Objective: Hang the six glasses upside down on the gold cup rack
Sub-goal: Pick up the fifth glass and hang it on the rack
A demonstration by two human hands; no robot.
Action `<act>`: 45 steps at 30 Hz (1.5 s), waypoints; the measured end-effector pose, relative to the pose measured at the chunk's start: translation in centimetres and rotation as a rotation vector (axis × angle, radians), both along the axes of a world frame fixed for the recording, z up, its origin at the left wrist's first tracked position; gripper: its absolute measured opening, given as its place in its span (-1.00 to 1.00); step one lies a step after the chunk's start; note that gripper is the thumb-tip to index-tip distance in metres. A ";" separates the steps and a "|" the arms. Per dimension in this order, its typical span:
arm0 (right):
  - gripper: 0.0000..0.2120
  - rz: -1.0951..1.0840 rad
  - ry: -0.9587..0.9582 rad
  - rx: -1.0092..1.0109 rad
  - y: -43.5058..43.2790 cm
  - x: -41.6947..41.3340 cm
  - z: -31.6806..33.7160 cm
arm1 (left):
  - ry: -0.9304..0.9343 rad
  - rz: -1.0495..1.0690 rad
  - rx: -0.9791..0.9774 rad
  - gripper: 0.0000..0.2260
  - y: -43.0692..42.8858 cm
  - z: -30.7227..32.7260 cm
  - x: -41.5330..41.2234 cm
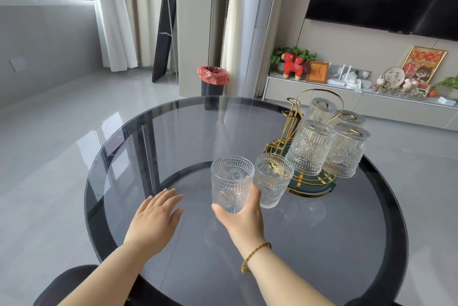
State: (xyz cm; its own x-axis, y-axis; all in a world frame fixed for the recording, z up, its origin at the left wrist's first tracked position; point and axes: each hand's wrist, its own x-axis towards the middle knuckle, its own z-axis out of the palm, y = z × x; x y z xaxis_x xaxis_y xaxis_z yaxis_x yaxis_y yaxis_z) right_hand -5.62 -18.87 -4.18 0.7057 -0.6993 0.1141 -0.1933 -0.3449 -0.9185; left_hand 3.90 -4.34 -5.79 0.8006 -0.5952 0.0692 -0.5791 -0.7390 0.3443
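Now the round smoked-glass table with its black rim (386, 219) fills the view, and toward its far right side stands the gold wire cup rack on its dark green base (292, 132), with four embossed clear glasses already hanging mouth-down on it: two in front (309, 147) (344, 152) and two behind (322, 108) (350, 117). By my count that leaves two to go, and on the left of the rack at least one upright gold peg (292, 112) looks free.

Coming down in scale, the right hand (244, 216) has the fifth embossed clear tumbler (232, 183) upright, mouth up, thumb on the near side and fingers wrapped round the back of its lower part; whether it is clear of the table I cannot tell. The sixth embossed clear tumbler (272, 179) stands upright just beside it, between it and the rack.

The left hand (156, 216) hovers flat over the glass top, fingers loosely spread, holding nothing.

For the step in hand, my advice: keep that low wrap firm, since the embossed pattern should give purchase, lift clear of the neighbouring tumbler, turn the glass over in open air well short of the rack, then lower its mouth straight down over a free peg. The risk is a knock against the hung glasses, so approach from the open left side.
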 end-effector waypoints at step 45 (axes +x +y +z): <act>-0.28 -0.030 0.405 -0.514 -23.6 8.1 26.0 | -0.150 -0.534 -0.053 -0.58 -21.4 13.7 3.0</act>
